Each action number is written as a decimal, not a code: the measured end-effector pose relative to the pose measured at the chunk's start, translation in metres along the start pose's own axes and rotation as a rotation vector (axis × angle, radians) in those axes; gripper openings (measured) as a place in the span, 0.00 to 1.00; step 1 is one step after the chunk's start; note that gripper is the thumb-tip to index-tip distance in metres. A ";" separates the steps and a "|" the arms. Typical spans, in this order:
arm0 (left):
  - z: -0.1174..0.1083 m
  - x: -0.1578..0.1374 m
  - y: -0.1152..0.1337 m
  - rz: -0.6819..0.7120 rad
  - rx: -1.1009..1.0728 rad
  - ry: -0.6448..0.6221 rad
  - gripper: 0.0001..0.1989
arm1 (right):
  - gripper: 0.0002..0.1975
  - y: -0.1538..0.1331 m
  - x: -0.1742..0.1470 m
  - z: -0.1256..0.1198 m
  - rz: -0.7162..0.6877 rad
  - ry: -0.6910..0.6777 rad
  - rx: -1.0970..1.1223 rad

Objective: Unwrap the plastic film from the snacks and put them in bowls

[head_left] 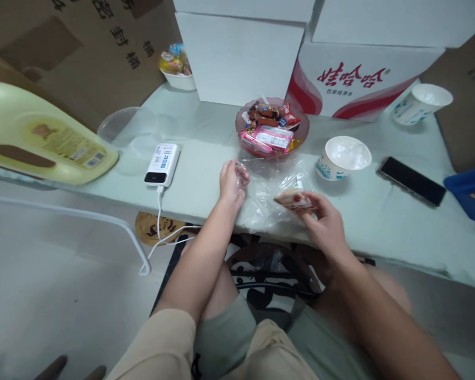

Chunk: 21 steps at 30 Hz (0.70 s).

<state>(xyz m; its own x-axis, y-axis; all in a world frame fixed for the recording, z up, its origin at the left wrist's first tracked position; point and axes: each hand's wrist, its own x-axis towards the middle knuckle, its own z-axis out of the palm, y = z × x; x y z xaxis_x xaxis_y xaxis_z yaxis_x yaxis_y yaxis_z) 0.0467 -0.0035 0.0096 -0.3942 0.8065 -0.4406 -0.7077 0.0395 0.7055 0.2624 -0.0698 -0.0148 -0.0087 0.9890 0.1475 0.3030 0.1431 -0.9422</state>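
Note:
My left hand (231, 184) is closed on the left edge of a clear plastic bag (257, 203), which lies crumpled on the table near its front edge. Between the thumb and fingers of my right hand (325, 221) is a small flat snack packet (293, 199) with brown and red print, held tilted above the bag's right part. Its exact kind cannot be made out. Just behind the bag stands a pinkish glass bowl (239, 134) of wrapped sweets and snacks (275, 137).
A paper cup (334, 171), another cup (409, 111) and a phone (414, 180) are to the right. Leftward lie a cabled power bank (162, 164), a clear lid (119, 124) and a yellow jug (63, 142). White boxes (241, 58) stand behind.

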 end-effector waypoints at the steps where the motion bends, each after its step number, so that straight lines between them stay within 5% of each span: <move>1: -0.001 0.001 0.001 -0.005 -0.008 0.003 0.09 | 0.17 -0.001 0.003 -0.003 0.062 0.059 0.131; 5: -0.004 0.001 0.006 -0.002 -0.040 0.017 0.09 | 0.18 -0.006 0.014 -0.013 0.178 0.159 0.653; 9: -0.004 -0.001 0.010 -0.021 -0.061 0.019 0.10 | 0.18 -0.003 0.027 -0.014 0.294 0.147 0.870; 15: -0.003 -0.002 0.009 -0.030 -0.071 -0.001 0.11 | 0.29 0.014 0.036 -0.010 0.353 0.250 0.841; 21: -0.002 -0.002 0.009 -0.027 -0.059 0.009 0.11 | 0.33 0.025 0.033 -0.021 0.121 0.118 0.582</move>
<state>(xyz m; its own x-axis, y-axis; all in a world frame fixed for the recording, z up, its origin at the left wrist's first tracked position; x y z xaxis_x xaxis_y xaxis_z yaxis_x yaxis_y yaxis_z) 0.0400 -0.0059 0.0157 -0.3797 0.8000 -0.4645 -0.7516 0.0261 0.6591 0.2900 -0.0343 -0.0273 0.1088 0.9936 0.0303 -0.2763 0.0595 -0.9592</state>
